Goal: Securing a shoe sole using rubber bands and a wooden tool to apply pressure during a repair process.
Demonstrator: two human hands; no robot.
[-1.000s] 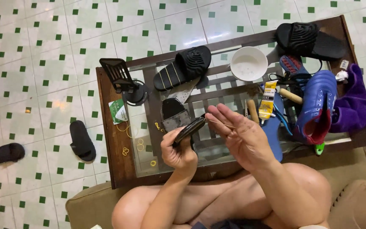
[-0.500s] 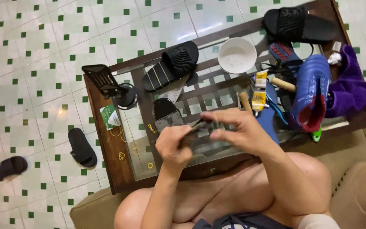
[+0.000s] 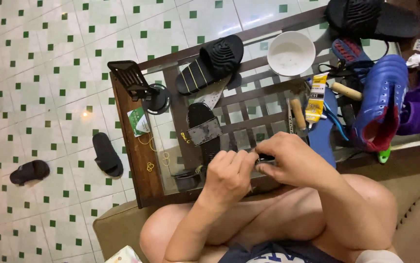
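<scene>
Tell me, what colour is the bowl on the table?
White. The bowl shows plainly in the head view, on the glass table near a black sandal.

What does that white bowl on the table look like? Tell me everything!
The white bowl is round and plain, and looks like plastic or ceramic. It stands upright on the glass-topped table, near the far edge, and seems empty, with a faint greyish smear inside. A black sandal lies to its left and a blue shoe to its right. Neither hand touches it.

Seen from above, left hand (image 3: 227, 175) and right hand (image 3: 288, 158) meet over a small dark object (image 3: 264, 158) above a cluttered glass desk (image 3: 137, 146); white bowl (image 3: 291, 52) at twelve o'clock.
</scene>
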